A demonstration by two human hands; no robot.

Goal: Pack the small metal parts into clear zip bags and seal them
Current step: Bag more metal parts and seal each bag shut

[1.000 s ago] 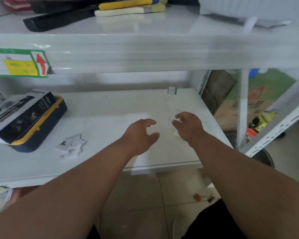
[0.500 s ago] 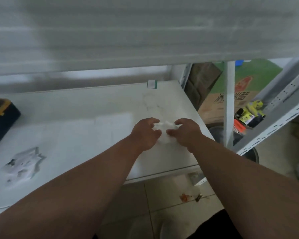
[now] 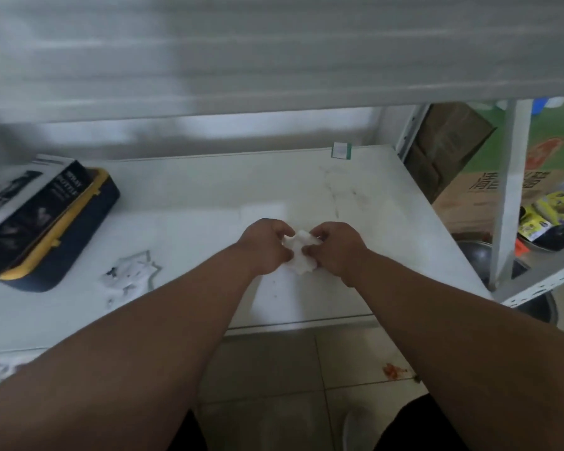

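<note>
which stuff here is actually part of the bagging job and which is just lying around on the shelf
Part of the job:
- clear zip bag, pinched between the left hand and the right hand
- pile of clear bags lying on the shelf, to the left of the hands

Just lying about:
- black box on top of a yellow and navy case
- small green-edged label

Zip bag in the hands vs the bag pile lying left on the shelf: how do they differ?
The zip bag is pinched from both sides by the left hand and the right hand; the bag pile lies untouched on the shelf. The held bag is crumpled between the fingers; the pile lies flat and spread, near the toolbox. Both look clear and whitish.
</note>
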